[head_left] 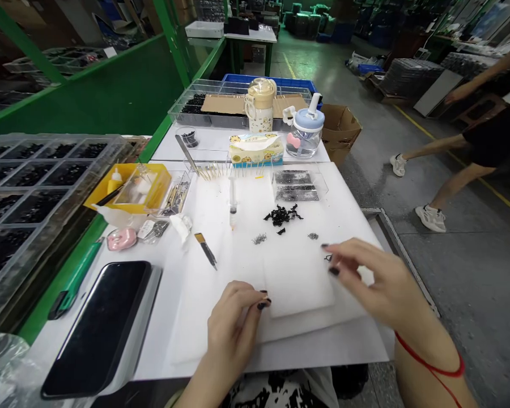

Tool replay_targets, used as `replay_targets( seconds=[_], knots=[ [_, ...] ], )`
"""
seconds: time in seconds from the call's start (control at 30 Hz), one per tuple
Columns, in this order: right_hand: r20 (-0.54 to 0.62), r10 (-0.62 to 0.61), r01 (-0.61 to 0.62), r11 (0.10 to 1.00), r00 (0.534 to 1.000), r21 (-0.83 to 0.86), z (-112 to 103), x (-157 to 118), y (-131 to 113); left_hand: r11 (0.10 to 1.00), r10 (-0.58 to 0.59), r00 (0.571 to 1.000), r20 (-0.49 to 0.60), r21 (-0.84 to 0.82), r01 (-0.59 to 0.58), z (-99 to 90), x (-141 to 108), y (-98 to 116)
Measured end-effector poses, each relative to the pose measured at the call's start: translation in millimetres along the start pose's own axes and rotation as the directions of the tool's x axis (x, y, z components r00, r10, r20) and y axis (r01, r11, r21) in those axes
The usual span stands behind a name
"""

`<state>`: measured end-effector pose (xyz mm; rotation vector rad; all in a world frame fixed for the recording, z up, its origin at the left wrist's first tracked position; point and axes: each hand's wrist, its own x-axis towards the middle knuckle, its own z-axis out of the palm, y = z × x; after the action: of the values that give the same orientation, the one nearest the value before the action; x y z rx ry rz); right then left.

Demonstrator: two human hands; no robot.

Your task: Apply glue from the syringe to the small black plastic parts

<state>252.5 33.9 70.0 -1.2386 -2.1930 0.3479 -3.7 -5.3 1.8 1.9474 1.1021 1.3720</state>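
Black-nailed, the thumb and forefinger of the left hand (233, 322) are being held together over the white foam sheet (297, 283); whether anything is being gripped between them cannot be told. Thumb and forefinger of the right hand (378, 279) are being held apart, and a small black piece (328, 258) is being seen in the gap, its contact with the fingers being unclear. Beyond the hands, a heap of black parts (281, 215) is being supported by the foam, two patches of grey bits (259, 239) being shown just nearer. To the left, a syringe (233, 201) and a black-and-gold tool (206, 250) are being noted. Farther left, a phone (97, 328) is being observed near a green cutter (77, 277), a yellow tray (161, 184) being sited behind them
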Motion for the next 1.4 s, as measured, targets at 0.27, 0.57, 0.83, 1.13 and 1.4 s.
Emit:
replay_targets(
  seconds=[0.27,0.57,0.83,1.13,1.4],
  knots=[
    [0.180,-0.492,0.488,0.870,0.852,0.068,28,-1,-50,0.981,0.146,0.978,0.148,-0.149,-0.124,0.5,-4,-1],
    [0.133,-0.607,0.620,0.754,0.784,-0.216,25,9,-49,0.993,0.038,0.988,0.149,-0.114,-0.021,-5.2,-3,2],
    [0.186,-0.562,0.591,0.779,0.806,-0.209,39,15,-36,0.998,0.006,0.997,0.070,-0.057,-0.002,-3.4,-4,3],
    [0.288,-0.561,0.621,0.760,0.776,-0.192,37,32,-39,0.999,-0.040,0.999,-0.004,-0.021,0.040,-2.8,-5,3],
    [0.257,-0.545,0.593,0.786,0.798,-0.174,43,31,-32,0.998,-0.067,0.998,-0.021,-0.017,0.066,-2.1,-6,4]
  ],
)
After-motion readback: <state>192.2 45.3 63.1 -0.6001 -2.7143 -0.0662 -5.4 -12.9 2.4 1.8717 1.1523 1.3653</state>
